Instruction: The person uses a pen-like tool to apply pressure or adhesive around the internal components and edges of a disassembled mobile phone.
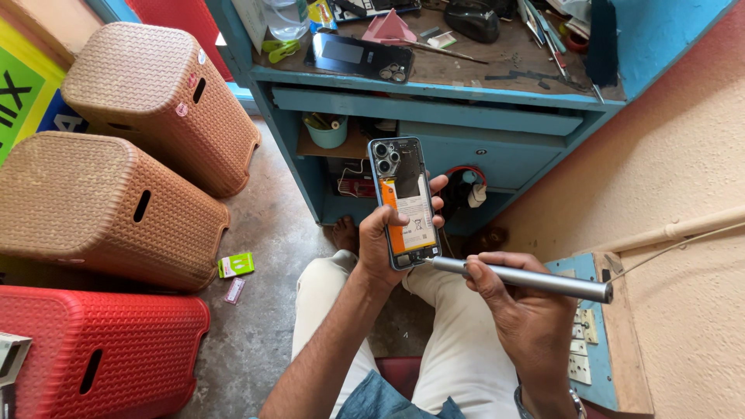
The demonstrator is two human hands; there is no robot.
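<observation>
Grey concrete floor (pixel 256 326) spreads below me, crowded on the left by a red woven-pattern plastic stool (pixel 93 353) lying on its side and two brown woven-pattern plastic stools (pixel 109 206) tipped over above it. Between those stools and my knee lie a small green packet (pixel 236 264) and a pink slip, both well apart from my hands.

At centre, my left hand (pixel 380 248) is clamped around an opened smartphone with its back cover off (pixel 403 202), gripping its lower half from behind, fingertips curling over the right edge and thumb on the left. It stands upright, camera lenses at the top, orange-and-white battery facing me.

Just to the right, my right hand (pixel 516 299) is closed on a slim silver metal screwdriver (pixel 520 278), held nearly level, its tip touching the phone's lower right corner. Nothing stands between tool and phone.

Beyond the phone rises a blue wooden workbench (pixel 434 109), with a dark phone back cover (pixel 357 58), a pink triangular pick (pixel 390 27) and scattered tools on its top, and a teal cup (pixel 327 132) on the shelf below. At far right, a beige wall (pixel 683 155) and a white switch panel (pixel 580 345) near my wrist.
</observation>
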